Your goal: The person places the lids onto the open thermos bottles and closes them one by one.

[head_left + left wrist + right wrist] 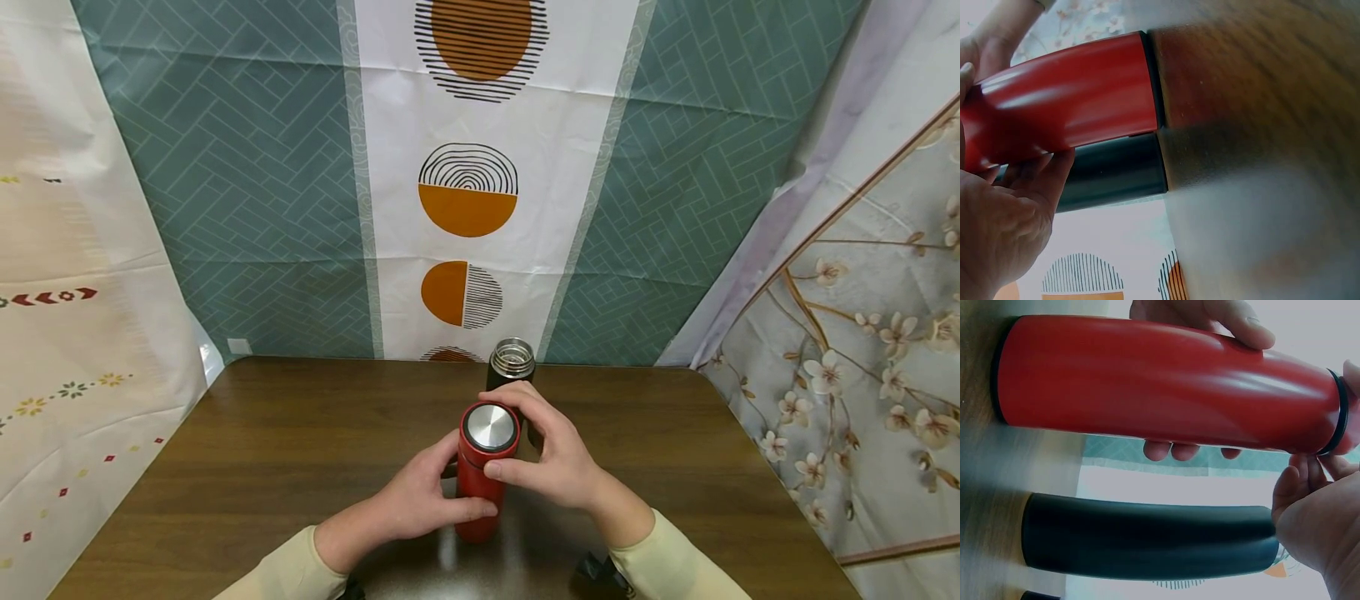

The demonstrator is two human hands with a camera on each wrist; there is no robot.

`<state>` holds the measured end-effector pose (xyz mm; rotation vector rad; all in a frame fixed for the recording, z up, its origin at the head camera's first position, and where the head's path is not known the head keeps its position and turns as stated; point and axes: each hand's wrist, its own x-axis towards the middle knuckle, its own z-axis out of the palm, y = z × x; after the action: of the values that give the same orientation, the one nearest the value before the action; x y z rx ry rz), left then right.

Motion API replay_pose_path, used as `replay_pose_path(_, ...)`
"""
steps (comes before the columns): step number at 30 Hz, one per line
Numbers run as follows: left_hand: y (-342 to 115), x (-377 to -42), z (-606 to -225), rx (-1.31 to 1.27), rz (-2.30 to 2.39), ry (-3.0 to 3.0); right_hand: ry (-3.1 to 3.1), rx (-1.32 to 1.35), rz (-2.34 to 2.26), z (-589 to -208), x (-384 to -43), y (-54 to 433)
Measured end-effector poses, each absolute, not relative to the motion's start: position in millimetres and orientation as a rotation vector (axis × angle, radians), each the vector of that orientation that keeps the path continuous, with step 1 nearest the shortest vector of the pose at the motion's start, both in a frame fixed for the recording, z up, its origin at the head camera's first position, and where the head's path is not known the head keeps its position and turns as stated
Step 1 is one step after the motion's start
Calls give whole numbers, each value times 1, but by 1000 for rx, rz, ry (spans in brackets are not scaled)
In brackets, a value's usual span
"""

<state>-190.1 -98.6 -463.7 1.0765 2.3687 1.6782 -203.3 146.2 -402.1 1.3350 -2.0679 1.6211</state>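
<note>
A red thermos (472, 492) stands upright on the table, topped by a red lid (491, 427) with a brushed silver disc. My left hand (420, 498) grips its body, thumb in front and fingers around the back. With thumb and fingers, my right hand (558, 454) holds the lid at its sides. A black ring (1337, 412) shows between lid and body; whether the lid is loose cannot be told. Behind stands a black thermos (1147, 536), its bare steel mouth (513, 357) uncovered. The right hand hides part of it in the head view.
The brown wooden table (315, 417) reaches back to a patterned cloth (255, 167). Floral cloth (862, 375) hangs on the right, cream cloth (75, 375) on the left. A small dark object (1041, 595) stands near the black thermos, mostly cut off.
</note>
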Motion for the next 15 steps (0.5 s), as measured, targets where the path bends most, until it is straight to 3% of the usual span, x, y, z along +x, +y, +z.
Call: replay_pose_path(15,-98,-191,-463,1077,1685,2352,-2091,1262,1549,-400,-200,142)
